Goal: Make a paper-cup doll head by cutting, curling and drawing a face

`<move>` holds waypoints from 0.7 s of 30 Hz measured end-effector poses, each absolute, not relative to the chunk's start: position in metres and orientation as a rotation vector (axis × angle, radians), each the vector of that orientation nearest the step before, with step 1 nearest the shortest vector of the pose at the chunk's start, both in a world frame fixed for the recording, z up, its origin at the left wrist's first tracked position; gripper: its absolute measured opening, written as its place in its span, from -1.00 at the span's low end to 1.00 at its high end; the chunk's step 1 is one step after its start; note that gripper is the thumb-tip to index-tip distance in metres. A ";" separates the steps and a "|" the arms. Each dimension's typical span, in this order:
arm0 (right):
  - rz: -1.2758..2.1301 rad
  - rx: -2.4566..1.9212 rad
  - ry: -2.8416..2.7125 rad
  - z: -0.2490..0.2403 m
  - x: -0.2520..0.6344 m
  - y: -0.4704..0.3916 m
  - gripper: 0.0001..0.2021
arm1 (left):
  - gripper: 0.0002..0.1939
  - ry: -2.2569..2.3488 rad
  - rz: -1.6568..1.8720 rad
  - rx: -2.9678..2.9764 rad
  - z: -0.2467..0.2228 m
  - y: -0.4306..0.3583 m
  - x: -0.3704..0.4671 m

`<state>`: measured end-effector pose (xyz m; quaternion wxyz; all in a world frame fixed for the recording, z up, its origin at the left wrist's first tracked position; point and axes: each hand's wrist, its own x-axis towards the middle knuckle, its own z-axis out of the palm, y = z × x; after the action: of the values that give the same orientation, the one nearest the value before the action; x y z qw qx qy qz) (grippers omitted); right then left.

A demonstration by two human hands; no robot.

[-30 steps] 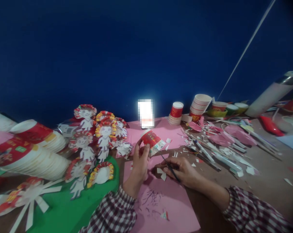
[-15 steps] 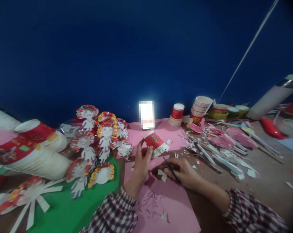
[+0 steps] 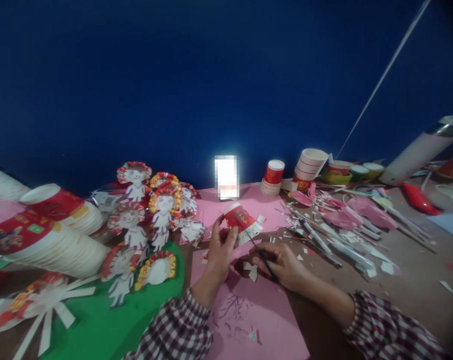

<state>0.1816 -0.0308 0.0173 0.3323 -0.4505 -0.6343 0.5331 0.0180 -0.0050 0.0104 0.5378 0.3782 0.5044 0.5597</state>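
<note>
Tilted in my left hand (image 3: 222, 252) is a red and white paper cup (image 3: 238, 218), with thumb and fingers closed around its side. Pieces look cut out of the cup's right-hand edge. My right hand (image 3: 278, 262) pinches a slim dark pointed tool (image 3: 263, 256); whether it is a knife or a pen I cannot tell. The tool's tip reaches the lower edge of the cup. Below both hands lies a pink sheet (image 3: 256, 312) with dark scribbles and paper scraps (image 3: 251, 271) on it.
Paper-cup figures (image 3: 163, 205) stand at the left by a green mat (image 3: 91, 312). Cup stacks lean at far left (image 3: 72, 250) and stand at back right (image 3: 311, 162). A lit phone (image 3: 226, 177) is propped in the middle. Pens (image 3: 318, 237) and scraps litter the right.
The dark tool's tip has moved up and left, from just below the cup to its lower edge. The left hand keeps its hold on the cup, nearly still.
</note>
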 end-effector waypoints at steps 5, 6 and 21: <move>1.411 -1.165 -1.645 0.015 0.183 -0.030 -0.75 | -0.22 1.193 1.348 0.897 0.010 -0.005 0.018; 1.418 -1.167 -1.637 0.014 0.183 -0.030 -0.75 | -0.22 1.201 1.348 0.911 0.011 -0.005 0.018; 1.452 -1.159 -1.487 0.012 0.178 -0.028 -0.66 | -0.27 1.206 1.280 1.097 -0.003 -0.004 0.017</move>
<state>0.1778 -0.0281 0.0125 0.3720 -0.4521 -0.5800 0.5664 0.0165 -0.0036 -0.0030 0.5091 0.4554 0.5008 0.5316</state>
